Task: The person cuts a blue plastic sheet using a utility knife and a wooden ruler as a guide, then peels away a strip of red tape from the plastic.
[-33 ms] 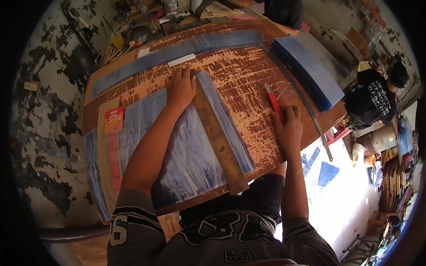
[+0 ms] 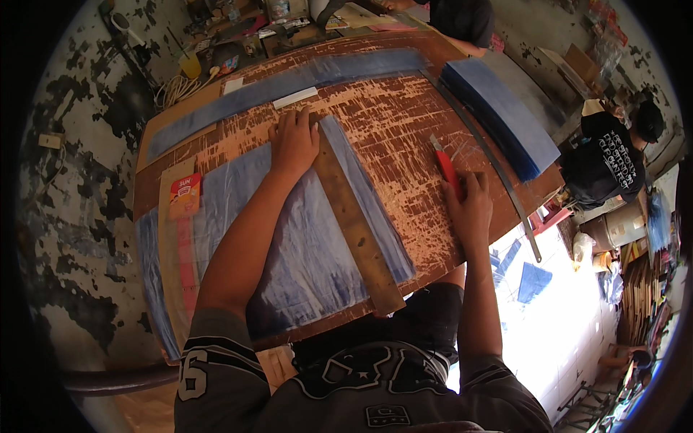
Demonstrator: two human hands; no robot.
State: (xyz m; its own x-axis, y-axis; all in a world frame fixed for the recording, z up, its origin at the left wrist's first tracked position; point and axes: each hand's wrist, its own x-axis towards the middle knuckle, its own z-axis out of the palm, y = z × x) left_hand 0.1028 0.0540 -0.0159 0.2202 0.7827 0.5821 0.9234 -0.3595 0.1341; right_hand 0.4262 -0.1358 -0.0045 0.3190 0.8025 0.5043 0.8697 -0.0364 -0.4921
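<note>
A stack of glossy, blue-streaked sheets (image 2: 289, 252) lies on the brown worktable. Across its right part runs a long, worn, brown straightedge (image 2: 350, 216), its near end jutting over the table's front edge. My left hand (image 2: 296, 144) rests on the straightedge's far end and the sheet beside it, fingers stretched out and pressing down. To the right, my right hand (image 2: 471, 206) is closed around a red utility knife (image 2: 448, 172). The knife's blade points away from me, above the scuffed tabletop and apart from the sheets.
A long blue strip (image 2: 289, 85) lies along the far side beside a small white bar (image 2: 295, 98). At right stand a thick blue stack (image 2: 498, 115) and a thin metal strip (image 2: 498, 169). Two other people (image 2: 606, 159) (image 2: 462, 22) are nearby.
</note>
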